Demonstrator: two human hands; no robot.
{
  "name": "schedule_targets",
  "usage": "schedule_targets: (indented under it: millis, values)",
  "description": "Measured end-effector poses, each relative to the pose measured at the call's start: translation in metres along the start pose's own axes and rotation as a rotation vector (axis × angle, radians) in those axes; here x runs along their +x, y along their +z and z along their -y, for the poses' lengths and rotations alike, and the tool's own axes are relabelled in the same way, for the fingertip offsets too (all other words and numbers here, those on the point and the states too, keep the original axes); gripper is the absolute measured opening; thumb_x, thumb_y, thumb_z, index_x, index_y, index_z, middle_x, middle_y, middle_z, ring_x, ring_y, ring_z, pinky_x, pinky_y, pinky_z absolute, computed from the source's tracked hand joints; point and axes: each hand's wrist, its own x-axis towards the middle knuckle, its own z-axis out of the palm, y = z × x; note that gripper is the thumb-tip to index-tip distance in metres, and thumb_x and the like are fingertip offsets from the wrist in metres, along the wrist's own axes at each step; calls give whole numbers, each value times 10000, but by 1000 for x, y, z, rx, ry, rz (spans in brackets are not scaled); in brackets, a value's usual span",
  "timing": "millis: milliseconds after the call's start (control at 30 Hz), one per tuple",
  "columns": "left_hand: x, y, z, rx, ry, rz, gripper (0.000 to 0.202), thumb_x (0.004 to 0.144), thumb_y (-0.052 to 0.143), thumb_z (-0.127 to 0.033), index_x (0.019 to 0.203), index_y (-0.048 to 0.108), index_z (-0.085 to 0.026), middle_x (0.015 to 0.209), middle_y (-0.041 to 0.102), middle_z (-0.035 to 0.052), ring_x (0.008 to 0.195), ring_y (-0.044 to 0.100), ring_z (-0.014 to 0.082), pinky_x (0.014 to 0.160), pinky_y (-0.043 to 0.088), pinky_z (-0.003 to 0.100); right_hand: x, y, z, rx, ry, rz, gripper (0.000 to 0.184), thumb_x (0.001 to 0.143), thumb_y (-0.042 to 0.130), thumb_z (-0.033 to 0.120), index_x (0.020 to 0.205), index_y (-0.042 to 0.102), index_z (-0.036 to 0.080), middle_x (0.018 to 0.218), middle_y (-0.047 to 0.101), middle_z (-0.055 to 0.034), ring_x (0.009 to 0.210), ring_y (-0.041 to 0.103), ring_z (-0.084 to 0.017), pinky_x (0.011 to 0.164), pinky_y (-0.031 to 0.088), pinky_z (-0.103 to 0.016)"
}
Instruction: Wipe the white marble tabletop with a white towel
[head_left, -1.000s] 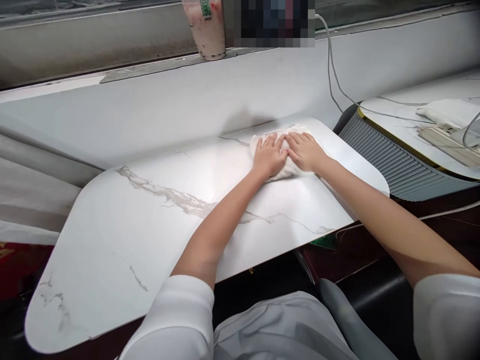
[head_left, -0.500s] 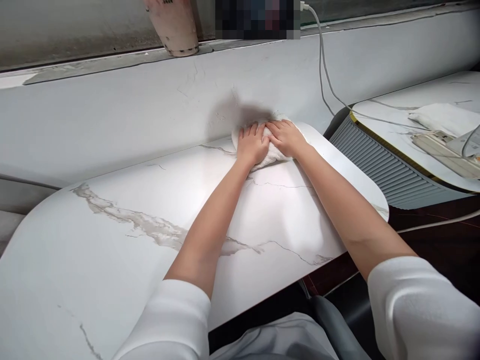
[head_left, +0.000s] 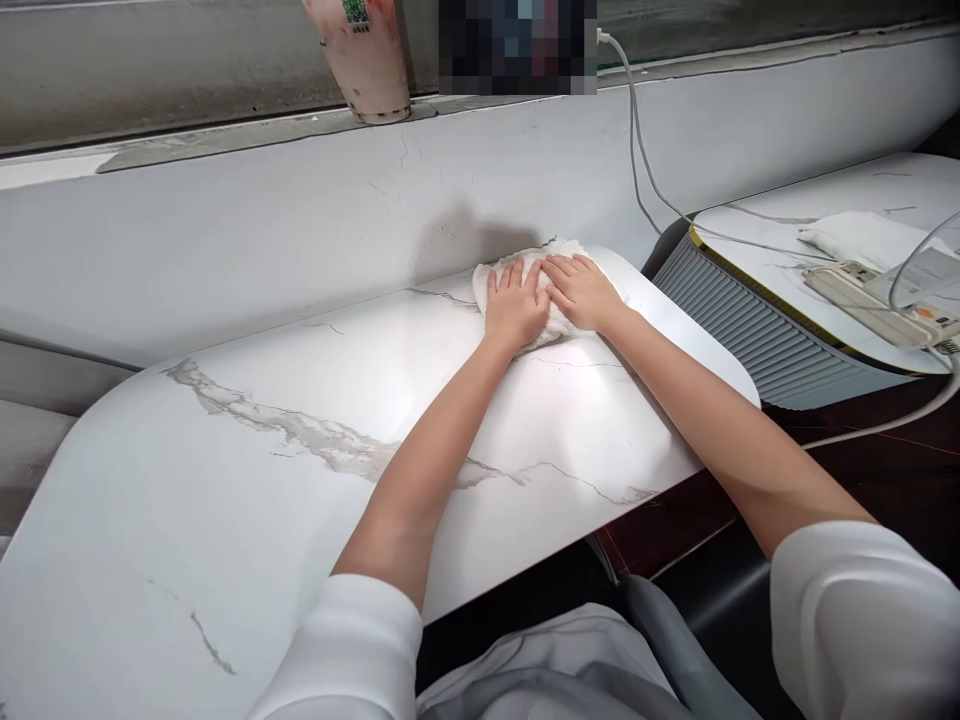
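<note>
A crumpled white cloth (head_left: 555, 322) lies on the marble-patterned white tabletop (head_left: 247, 520), near its far edge by the wall. My left hand (head_left: 517, 302) presses flat on the left part of the cloth, fingers spread. Beside it, my right hand (head_left: 581, 290) also rests flat on the cloth with fingers stretched out. The thumbs come close together in the middle. Both arms reach forward across the table, and the hands cover much of the cloth.
On the ledge behind the table stands a cup with a pinkish drink (head_left: 371, 75), beside a blurred-out dark object (head_left: 517, 45). A white cable (head_left: 637, 130) runs down to the right. A second table (head_left: 757, 225) there holds a power strip (head_left: 862, 300) and white fabric (head_left: 847, 235).
The view has shifted slightly. Both hands and the cloth have moved a little to the right across the tabletop, with the hands still flat on it.
</note>
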Motion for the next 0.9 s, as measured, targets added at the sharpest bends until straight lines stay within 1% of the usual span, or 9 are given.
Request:
schedule_targets:
  millis: [133,267,400,500,600,700,800,900]
  values:
    - [-34,-4,-14,6,50,38,550,1011,263,-329,1540,323,-191,1626,296,73,1502,257,212,1245,112,449,-40,-9,13,-45,22,13,634,981,199,371,1455,418,11,1518,436,-202,1417,381,-301,1176,240,-497]
    - [-72,-9,-30,7,135,83,552,1014,281,-325,1546,302,-180,1630,280,96,1504,251,225,1243,117,461,-87,-19,30,-82,38,-2,613,985,216,357,1468,401,27,1517,436,-203,1422,381,-302,1166,267,-525]
    - [-110,-12,-46,14,174,66,552,1010,293,-316,1543,305,-177,1624,295,101,1500,264,235,1242,131,470,-131,-28,45,-86,32,-36,600,983,235,340,1485,386,48,1507,451,-200,1419,391,-307,1156,290,-558]
    - [-134,-13,-58,21,193,62,557,1007,304,-319,1542,310,-164,1620,301,115,1496,274,256,1241,142,484,-157,-37,56,-99,30,-38,597,979,242,327,1470,408,30,1496,463,-206,1423,392,-289,1177,285,-530]
    - [-152,-14,-67,29,209,73,566,1003,324,-317,1540,315,-140,1615,296,147,1491,283,285,1238,157,509,-177,-44,65,-111,35,-33,596,975,246,319,1456,428,18,1489,469,-214,1424,392,-282,1192,283,-512]
    - [-165,-13,-74,30,236,56,570,999,335,-306,1536,323,-111,1606,299,181,1487,286,314,1232,172,533,-192,-48,70,-113,40,-36,595,977,242,326,1469,419,41,1497,462,-204,1423,395,-282,1191,292,-522]
    - [-174,-11,-78,18,263,19,573,999,330,-301,1530,326,-87,1596,310,206,1483,288,331,1227,183,553,-202,-50,72,-109,45,-35,603,980,230,336,1474,413,42,1512,441,-206,1424,395,-286,1193,294,-524]
    - [-177,-10,-80,3,266,7,577,992,342,-306,1521,338,-77,1587,325,213,1478,303,332,1228,190,551,-205,-50,69,-92,43,-16,614,977,223,345,1499,378,62,1518,434,-201,1441,368,-283,1186,300,-543]
